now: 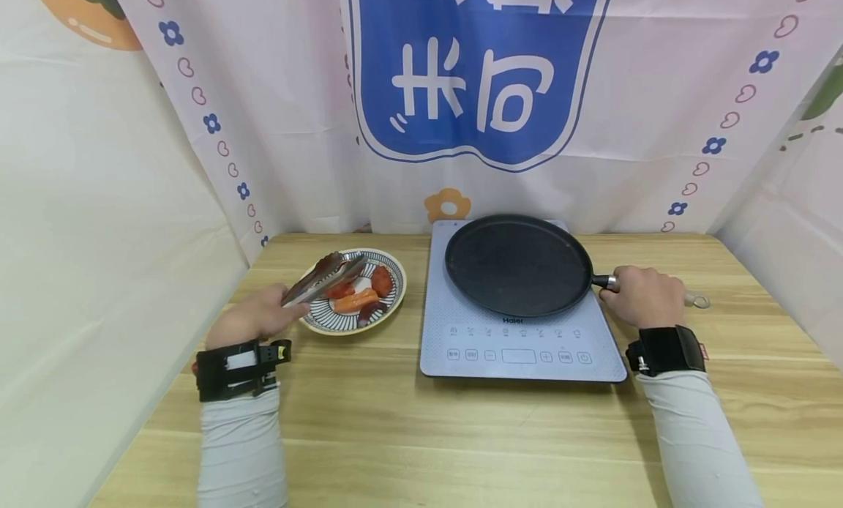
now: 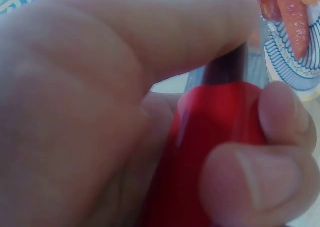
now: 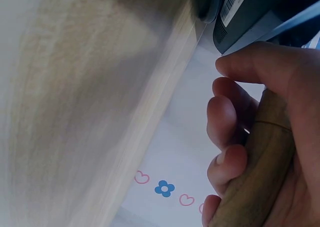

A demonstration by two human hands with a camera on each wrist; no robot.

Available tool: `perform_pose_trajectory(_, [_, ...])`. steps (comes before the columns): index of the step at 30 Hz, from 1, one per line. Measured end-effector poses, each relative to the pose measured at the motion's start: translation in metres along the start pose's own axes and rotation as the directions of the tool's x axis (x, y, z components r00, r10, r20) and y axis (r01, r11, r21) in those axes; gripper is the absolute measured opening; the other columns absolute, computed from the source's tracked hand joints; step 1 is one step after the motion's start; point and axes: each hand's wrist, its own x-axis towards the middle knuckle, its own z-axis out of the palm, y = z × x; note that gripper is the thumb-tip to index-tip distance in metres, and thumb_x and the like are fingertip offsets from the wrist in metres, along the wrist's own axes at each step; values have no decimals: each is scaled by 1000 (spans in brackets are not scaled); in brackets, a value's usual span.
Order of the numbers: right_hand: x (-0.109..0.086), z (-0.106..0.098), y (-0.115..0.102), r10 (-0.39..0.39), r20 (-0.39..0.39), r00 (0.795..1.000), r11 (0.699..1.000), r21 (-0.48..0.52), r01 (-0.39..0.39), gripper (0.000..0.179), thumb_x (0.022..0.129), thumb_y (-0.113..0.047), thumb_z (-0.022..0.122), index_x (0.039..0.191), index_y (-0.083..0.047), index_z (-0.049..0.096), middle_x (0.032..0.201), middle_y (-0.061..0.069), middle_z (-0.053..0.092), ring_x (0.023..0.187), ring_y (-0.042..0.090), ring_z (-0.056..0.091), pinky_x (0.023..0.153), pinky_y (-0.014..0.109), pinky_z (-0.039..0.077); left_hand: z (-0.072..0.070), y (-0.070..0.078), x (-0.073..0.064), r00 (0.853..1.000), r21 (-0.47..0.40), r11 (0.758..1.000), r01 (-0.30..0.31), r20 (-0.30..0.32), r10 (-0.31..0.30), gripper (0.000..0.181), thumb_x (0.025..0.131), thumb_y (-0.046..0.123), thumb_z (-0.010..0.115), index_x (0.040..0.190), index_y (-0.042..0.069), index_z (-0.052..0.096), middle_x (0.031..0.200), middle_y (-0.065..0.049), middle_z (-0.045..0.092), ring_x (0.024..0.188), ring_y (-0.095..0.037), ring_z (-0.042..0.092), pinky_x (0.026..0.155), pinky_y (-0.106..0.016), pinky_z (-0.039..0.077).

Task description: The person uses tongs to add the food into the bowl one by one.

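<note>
My left hand (image 1: 253, 318) grips a pair of metal tongs (image 1: 341, 277), its fingers curled round the red handle (image 2: 215, 132). The tongs' arms reach right over a patterned plate (image 1: 399, 281), above orange and reddish food pieces (image 1: 356, 301). Whether the tips hold any food I cannot tell. On the right, my right hand (image 1: 648, 296) holds the handle of a flat black frying pan (image 1: 520, 266). That handle shows as brown wood (image 3: 257, 167) in the right wrist view, with fingers wrapped about it. The pan lies over the cooktop.
A white induction cooktop (image 1: 520, 365) with a touch panel stands under the pan. Wooden tabletop (image 1: 421, 442) stretches across the front. Printed cloth (image 1: 316, 127) hangs behind the table and along both sides.
</note>
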Motion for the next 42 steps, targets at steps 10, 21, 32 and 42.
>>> perform_pose_trajectory(10, [1, 0, 0, 2, 11, 1000, 1000, 4, -2, 30, 90, -33, 78, 82, -6, 67, 66, 10, 61, 59, 33, 56, 53, 48, 40, -1, 9, -5, 999, 19, 999, -32, -13, 32, 51, 107, 40, 55, 126, -7, 55, 103, -18, 66, 86, -29, 61, 70, -35, 48])
perform_pose_trajectory(21, [0, -1, 0, 6, 26, 1000, 1000, -2, -6, 31, 91, -34, 78, 83, -6, 67, 67, 11, 60, 60, 33, 56, 53, 48, 40, -1, 22, -10, 999, 37, 998, -42, 8, 41, 57, 107, 44, 54, 133, -6, 53, 118, -24, 67, 97, -32, 64, 83, -46, 54])
perform_pose_trajectory(32, [-1, -2, 0, -1, 31, 1000, 1000, 0, 1, 32, 92, -34, 77, 83, -5, 66, 67, 12, 59, 60, 33, 56, 52, 49, 40, 1, 33, -9, 999, 54, 998, -36, 21, 35, 57, 104, 43, 58, 134, -6, 55, 118, -22, 69, 98, -31, 65, 85, -45, 54])
perform_pose_trajectory(42, [0, -2, -1, 6, 17, 1000, 1000, 1, -6, 30, 90, -33, 78, 84, -6, 67, 67, 11, 61, 60, 33, 56, 52, 47, 39, 6, 37, -5, 998, 79, 996, -36, 58, 32, 65, 106, 47, 55, 145, -5, 52, 133, -29, 65, 111, -39, 66, 95, -56, 55])
